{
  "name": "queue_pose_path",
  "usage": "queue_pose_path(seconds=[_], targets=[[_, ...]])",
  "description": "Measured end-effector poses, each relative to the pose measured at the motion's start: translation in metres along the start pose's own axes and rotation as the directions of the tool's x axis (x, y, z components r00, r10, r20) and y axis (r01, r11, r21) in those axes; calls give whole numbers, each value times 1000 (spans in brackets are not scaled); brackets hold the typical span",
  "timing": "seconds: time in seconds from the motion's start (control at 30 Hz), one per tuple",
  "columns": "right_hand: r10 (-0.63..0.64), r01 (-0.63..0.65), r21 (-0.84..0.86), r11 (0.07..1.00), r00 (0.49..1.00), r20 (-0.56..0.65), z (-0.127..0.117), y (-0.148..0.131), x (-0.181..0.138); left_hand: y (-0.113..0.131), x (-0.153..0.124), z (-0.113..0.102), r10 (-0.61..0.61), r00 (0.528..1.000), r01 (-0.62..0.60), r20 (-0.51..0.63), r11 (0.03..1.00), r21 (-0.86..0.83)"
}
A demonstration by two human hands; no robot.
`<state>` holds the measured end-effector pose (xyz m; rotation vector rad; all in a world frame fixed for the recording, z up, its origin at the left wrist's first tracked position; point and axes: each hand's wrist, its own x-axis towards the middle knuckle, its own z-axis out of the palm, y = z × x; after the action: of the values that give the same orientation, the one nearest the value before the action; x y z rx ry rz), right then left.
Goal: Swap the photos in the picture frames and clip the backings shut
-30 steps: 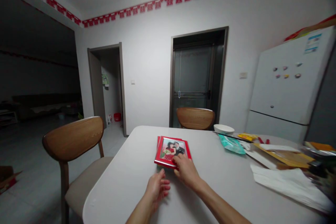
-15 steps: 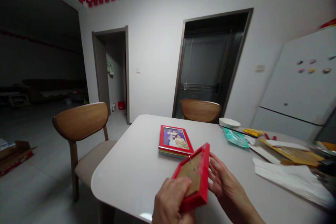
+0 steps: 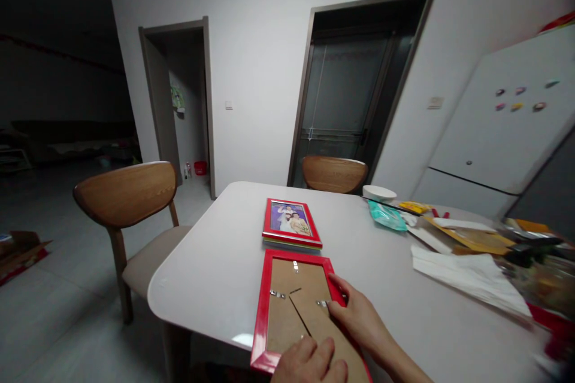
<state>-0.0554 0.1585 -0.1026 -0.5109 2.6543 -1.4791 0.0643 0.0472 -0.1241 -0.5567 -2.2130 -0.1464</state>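
Observation:
A red picture frame (image 3: 265,305) lies face down near the table's front edge, its brown backing board and small metal clips showing. At its lower end, the bent fingers of my left hand (image 3: 309,362) press on the board; the thumb is hidden. My right hand (image 3: 357,314) grips the right side, thumb over the board beside a clip and forefinger along the red rim. Just beyond the frame's top edge is a second red picture frame (image 3: 291,224), face up, with a photo of several people in it. It rests on something flat with a yellowish edge.
On the table's right are a teal packet (image 3: 387,216), a white bowl (image 3: 380,193), white paper (image 3: 467,275) and a yellow envelope (image 3: 471,236). Wooden chairs stand at the left (image 3: 128,197) and the far side (image 3: 335,175). A white fridge (image 3: 489,143) is behind, right.
The held frame has turned from a tilted, raised position to lie flatter, backing up. My left hand has shifted down to its lower end; my right hand now grips its right side.

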Motion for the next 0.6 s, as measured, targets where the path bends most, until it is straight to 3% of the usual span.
queue_pose_path(seconds=[0.1, 0.17, 0.23, 0.3, 0.37, 0.43, 0.6], targets=[[-79, 78, -242, 967, 997, 7, 4, 5, 2, -8, 3, -15, -45, 939, 113, 342, 977, -181], [-109, 115, -346, 931, 993, 39, 5, 1, 0, -19, 6, -27, -119, 882, 279, 455, 912, -302], [-131, 148, -426, 892, 989, 69, 6, -4, -2, -36, 5, -36, -317, 816, 503, 483, 802, -322], [-141, 163, -492, 855, 987, 83, 6, -8, -3, -55, 2, -40, -548, 695, 697, 466, 671, -252], [-134, 160, -543, 824, 987, 88, 8, -13, -4, -70, -2, -40, -650, 602, 786, 464, 584, -202], [-121, 152, -590, 793, 988, 93, 10, -17, -4, -80, -5, -38, -657, 572, 808, 491, 554, -200], [-113, 145, -682, 717, 989, 91, 14, -22, -3, -81, -5, -37, -656, 561, 820, 504, 525, -228]])
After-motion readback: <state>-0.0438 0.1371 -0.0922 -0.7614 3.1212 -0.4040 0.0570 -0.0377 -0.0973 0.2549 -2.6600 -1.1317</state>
